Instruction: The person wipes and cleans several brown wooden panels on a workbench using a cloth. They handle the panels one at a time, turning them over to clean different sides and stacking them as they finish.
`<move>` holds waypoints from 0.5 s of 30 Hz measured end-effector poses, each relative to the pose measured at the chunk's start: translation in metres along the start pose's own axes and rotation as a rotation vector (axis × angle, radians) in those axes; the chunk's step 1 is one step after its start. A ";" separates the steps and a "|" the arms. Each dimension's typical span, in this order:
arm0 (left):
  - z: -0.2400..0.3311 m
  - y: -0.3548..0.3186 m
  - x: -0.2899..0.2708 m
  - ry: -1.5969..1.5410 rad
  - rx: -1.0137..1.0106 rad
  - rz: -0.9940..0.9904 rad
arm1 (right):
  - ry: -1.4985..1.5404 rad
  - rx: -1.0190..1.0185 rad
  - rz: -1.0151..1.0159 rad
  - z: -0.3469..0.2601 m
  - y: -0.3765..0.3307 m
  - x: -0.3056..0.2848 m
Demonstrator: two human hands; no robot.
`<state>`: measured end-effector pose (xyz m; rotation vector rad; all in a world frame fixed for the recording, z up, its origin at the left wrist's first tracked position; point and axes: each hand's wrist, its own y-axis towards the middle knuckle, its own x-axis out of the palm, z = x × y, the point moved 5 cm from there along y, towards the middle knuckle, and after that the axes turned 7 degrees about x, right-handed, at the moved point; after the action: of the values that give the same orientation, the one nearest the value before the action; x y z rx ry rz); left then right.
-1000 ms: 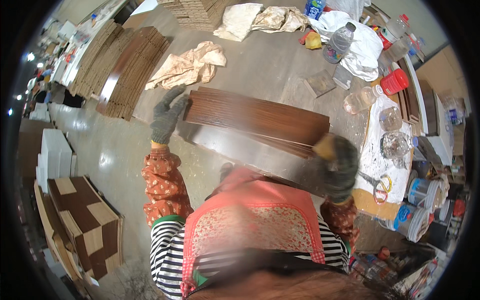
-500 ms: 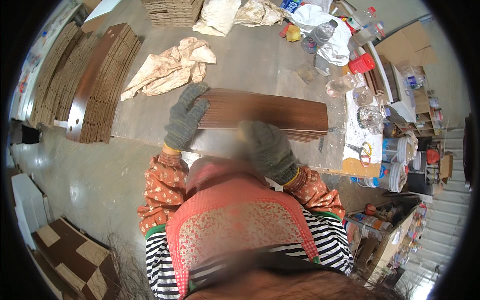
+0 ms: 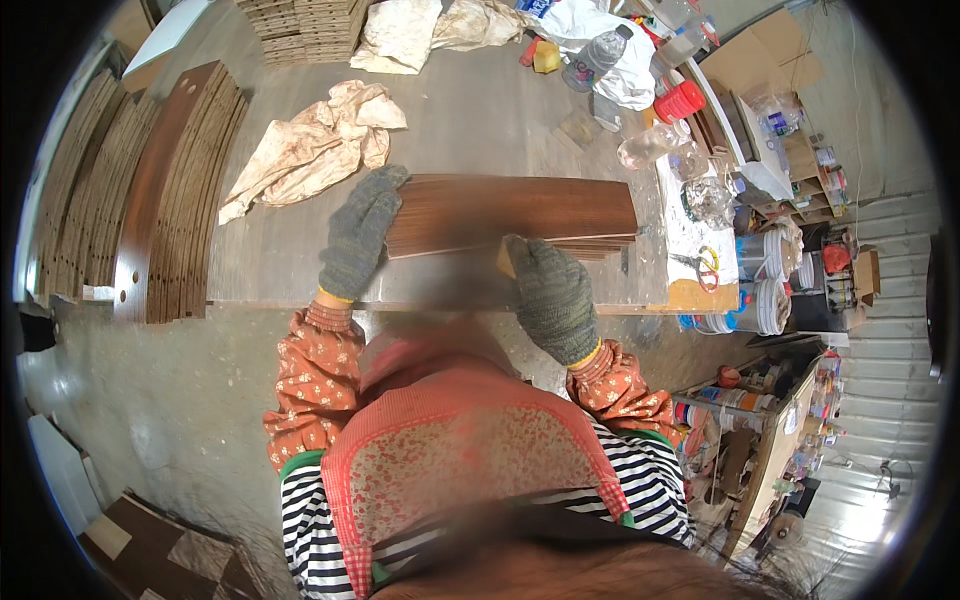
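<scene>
A stack of long, dark brown wood-grain boards (image 3: 560,205) lies crosswise on the worktable in front of me. At its left end, my left hand (image 3: 362,232), in a grey knitted glove, grips the end of the top board, fingers together. My right hand (image 3: 555,300), gloved the same way, is closed around a small tan block (image 3: 507,260) at the stack's near edge. Only one face of that block shows; the glove covers the rest. A dark blur hides part of the boards' middle.
Brown boards on edge (image 3: 165,190) stand in rows at the left, and more boards (image 3: 300,30) are piled at the back. A crumpled cloth (image 3: 315,145) lies beyond my left hand. Plastic bottles (image 3: 600,58), a red-lidded jar (image 3: 680,102) and scissors (image 3: 707,268) line the right side.
My right hand has drawn back from over the boards to their near edge, turning so the tan block shows. My left hand's fingers have come together at the boards' end. The view has shifted slightly.
</scene>
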<state>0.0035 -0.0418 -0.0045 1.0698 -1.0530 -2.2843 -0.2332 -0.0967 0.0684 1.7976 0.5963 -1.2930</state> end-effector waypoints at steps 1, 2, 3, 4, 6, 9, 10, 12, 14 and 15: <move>-0.004 -0.001 0.001 0.003 0.017 -0.012 | -0.005 -0.004 0.059 -0.003 0.001 -0.004; -0.006 -0.002 0.001 0.013 0.047 -0.016 | 0.113 -0.064 0.031 -0.012 0.003 -0.001; -0.006 -0.003 0.000 0.023 0.104 -0.004 | 0.242 -0.090 0.044 -0.023 0.009 0.004; -0.009 -0.004 0.002 0.013 0.068 -0.029 | 0.292 -0.107 0.044 -0.036 0.014 0.012; -0.012 -0.005 0.003 -0.007 0.050 -0.044 | 0.311 -0.137 0.028 -0.055 0.024 0.025; -0.025 -0.008 0.008 -0.236 -0.265 -0.060 | 0.248 -0.137 -0.025 -0.056 0.032 0.027; -0.026 -0.009 0.008 -0.294 -0.300 -0.026 | 0.224 -0.124 -0.062 -0.051 0.031 0.023; -0.017 -0.005 0.007 -0.143 -0.110 -0.007 | 0.168 -0.081 -0.068 -0.043 0.028 0.011; -0.016 -0.004 0.008 -0.140 -0.107 0.025 | 0.133 -0.108 -0.031 -0.047 0.025 0.005; -0.020 -0.005 0.010 -0.225 -0.203 0.034 | 0.136 -0.146 0.020 -0.054 0.025 0.005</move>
<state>0.0125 -0.0540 -0.0213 0.7228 -0.8874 -2.4639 -0.1830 -0.0655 0.0795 1.7748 0.7263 -1.0911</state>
